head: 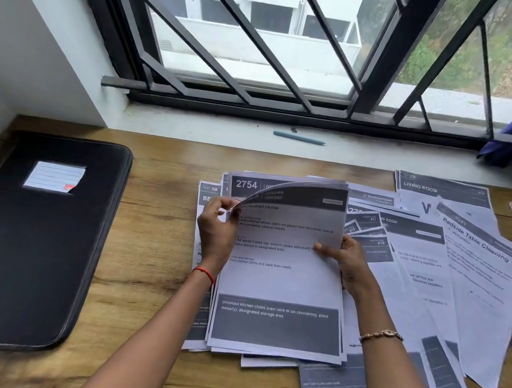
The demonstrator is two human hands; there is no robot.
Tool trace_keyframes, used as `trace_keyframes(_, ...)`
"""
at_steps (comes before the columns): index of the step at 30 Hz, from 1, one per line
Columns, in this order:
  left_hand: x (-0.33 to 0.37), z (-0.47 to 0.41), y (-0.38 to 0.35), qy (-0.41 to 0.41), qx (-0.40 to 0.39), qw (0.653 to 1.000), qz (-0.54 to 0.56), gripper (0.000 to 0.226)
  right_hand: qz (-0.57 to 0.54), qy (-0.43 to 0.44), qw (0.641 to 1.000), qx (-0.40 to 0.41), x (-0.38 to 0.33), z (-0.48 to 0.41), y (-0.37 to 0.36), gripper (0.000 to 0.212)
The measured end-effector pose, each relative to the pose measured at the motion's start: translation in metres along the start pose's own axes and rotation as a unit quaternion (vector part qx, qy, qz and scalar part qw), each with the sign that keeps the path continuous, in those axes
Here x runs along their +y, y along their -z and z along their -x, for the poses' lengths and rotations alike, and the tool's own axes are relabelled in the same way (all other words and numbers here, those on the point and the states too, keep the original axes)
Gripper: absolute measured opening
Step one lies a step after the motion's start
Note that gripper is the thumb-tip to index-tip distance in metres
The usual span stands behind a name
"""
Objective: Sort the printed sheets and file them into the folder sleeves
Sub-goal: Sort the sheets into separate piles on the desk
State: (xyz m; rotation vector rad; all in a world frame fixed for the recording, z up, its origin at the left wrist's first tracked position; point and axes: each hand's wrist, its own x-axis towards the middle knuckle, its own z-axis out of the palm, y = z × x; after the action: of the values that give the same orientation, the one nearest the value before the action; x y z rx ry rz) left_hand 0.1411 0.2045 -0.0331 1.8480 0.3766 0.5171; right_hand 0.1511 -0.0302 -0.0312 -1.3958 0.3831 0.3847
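Wooden desk (142,310) below a barred window is holding everything. At its left, one black folder (20,257) is lying closed and flat. The left hand (217,231) is pinching the top sheet (299,184) by its corner and curling it off the stack (281,281). The right hand (349,262) is gripping the stack's right edge, thumb on top. Loose sheets (469,278) are fanning out rightward (too overlapped to count). Sorting seems to be under way; filing next calls for opening the folder. One pen (298,138) is lying on the sill.
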Motion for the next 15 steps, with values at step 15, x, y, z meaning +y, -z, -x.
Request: trace_keyframes(15, -0.0083, 0.0017, -0.0033, 0.004, -0.027, 1.0, 0.003, 0.02, 0.002, -0.006, 1.0, 0.0, -0.0005, 0.0008, -0.0005, 0.033)
